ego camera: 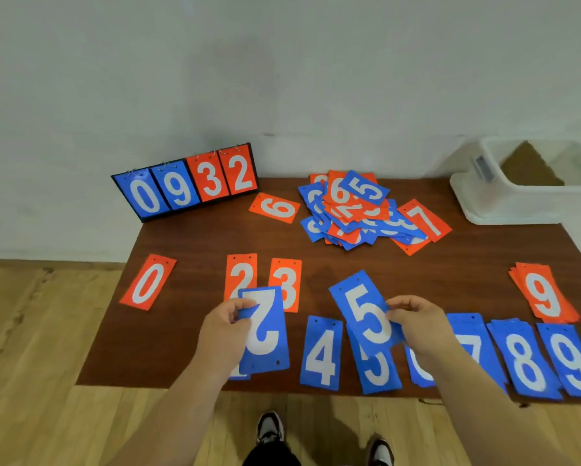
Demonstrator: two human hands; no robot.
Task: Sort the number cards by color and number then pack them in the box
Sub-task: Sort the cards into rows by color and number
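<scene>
A mixed heap (359,210) of red and blue number cards lies far on the table (195,237), with an open white box (504,196) at the far right. Flat in a middle row are red 0 (148,282), red 2 (240,274), red 3 (287,280) and red 9 (543,292). The near row holds blue 4 (321,353), blue 8 (524,359) and blue 9 (573,359). The left hand (227,327) pinches an upside-down blue 2 (264,332), and the right hand (417,322) a tilted blue 5 (366,311).

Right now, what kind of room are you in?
Probably a sports hall or activity room: a flip scoreboard leans against the bare wall, the floor is wooden planks, and loose score cards lie on a brown table.
</scene>
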